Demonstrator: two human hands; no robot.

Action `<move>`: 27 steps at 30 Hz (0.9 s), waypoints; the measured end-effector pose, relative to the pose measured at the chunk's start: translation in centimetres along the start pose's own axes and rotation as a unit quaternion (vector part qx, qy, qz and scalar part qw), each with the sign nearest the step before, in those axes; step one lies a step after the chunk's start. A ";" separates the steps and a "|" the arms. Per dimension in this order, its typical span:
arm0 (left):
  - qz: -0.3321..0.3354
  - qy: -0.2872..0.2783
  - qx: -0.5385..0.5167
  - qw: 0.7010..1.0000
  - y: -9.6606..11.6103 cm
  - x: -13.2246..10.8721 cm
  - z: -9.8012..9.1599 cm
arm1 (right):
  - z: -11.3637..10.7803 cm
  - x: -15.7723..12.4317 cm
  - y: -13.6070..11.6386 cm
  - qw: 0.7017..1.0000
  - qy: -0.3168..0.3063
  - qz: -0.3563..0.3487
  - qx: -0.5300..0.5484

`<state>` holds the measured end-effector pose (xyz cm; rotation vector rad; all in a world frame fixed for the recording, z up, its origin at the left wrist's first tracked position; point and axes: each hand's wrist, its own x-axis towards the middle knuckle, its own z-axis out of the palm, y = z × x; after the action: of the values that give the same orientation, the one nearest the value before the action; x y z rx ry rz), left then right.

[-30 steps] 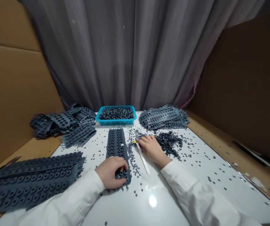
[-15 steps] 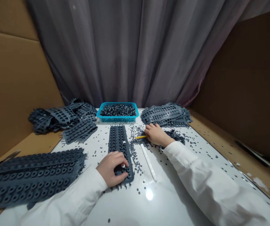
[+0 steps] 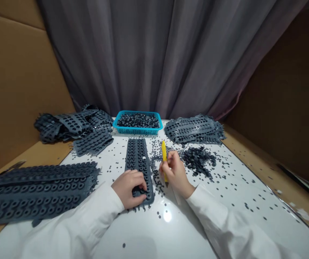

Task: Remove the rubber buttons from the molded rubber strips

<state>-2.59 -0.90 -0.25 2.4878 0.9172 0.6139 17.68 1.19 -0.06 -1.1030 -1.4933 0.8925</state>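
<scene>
My left hand [image 3: 128,189] curls over the near end of a dark grey perforated rubber strip [image 3: 138,154], its fingertips on the rubber rings. My right hand [image 3: 176,174] grips a yellow tool [image 3: 164,153] upright beside the strip, with a dark pointed tip showing below my fingers. Many small dark rubber pieces [image 3: 157,180] lie scattered between my hands. A heap of the same pieces [image 3: 197,160] lies to the right of my right hand.
A blue plastic basket [image 3: 137,131] full of small pieces stands at the far edge of the white board [image 3: 132,230]. Stacks of punched rubber sheets lie at far left [image 3: 73,124], far right [image 3: 192,129] and near left [image 3: 35,192]. Cardboard walls and a grey curtain [image 3: 154,54] surround the board.
My right hand has come back from the heap toward me and now holds the yellow tool upright, which lay on the board before. My left hand stays on the strip.
</scene>
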 end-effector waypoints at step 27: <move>-0.034 -0.010 0.048 0.998 1.6 0.0 0.0 | 1.0 -2.4 -0.7 0.995 -0.096 -0.022 -0.027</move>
<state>-1.78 -2.04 0.55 2.5299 1.0423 0.5336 16.70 -1.31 -0.30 -1.0429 -1.7021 0.9543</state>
